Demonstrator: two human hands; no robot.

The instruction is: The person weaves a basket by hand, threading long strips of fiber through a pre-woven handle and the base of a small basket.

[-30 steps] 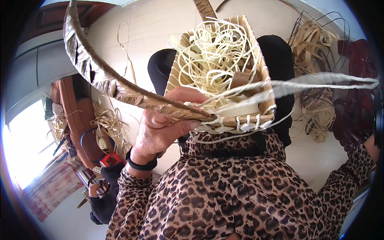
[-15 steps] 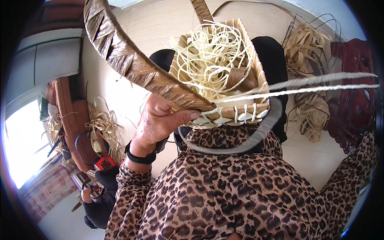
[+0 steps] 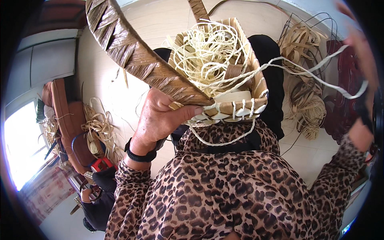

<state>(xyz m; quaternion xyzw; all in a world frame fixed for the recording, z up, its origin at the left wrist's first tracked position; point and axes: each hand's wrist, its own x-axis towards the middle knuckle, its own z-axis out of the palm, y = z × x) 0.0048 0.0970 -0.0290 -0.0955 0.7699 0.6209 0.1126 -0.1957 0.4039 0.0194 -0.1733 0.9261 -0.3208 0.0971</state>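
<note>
My left hand (image 3: 166,116) grips the near left corner of a woven basket (image 3: 256,60), its thumb lying over the rim where a wide brown plaited handle (image 3: 138,58) meets it. White cord stitches wrap the near rim, and a loop of cord (image 3: 224,145) hangs below it. Inside the basket lie a tangle of cream cord (image 3: 212,48) and a brown curled strip (image 3: 236,72). A slack cord runs from the basket toward my right hand (image 3: 360,52), which is raised at the far right edge. Motion smears its fingers, so its hold on the cord is unclear.
Tan fibre strips (image 3: 300,42) and a coil of twine (image 3: 311,106) lie on the floor at right, beside dark red carved furniture (image 3: 346,76). At left are more pale strips (image 3: 98,124) and another person in dark clothing (image 3: 100,200).
The cord from the basket was taut to the right and now sags in a curve. My right hand has come into view at the right edge. The hanging loop has shrunk; my left hand keeps its grip.
</note>
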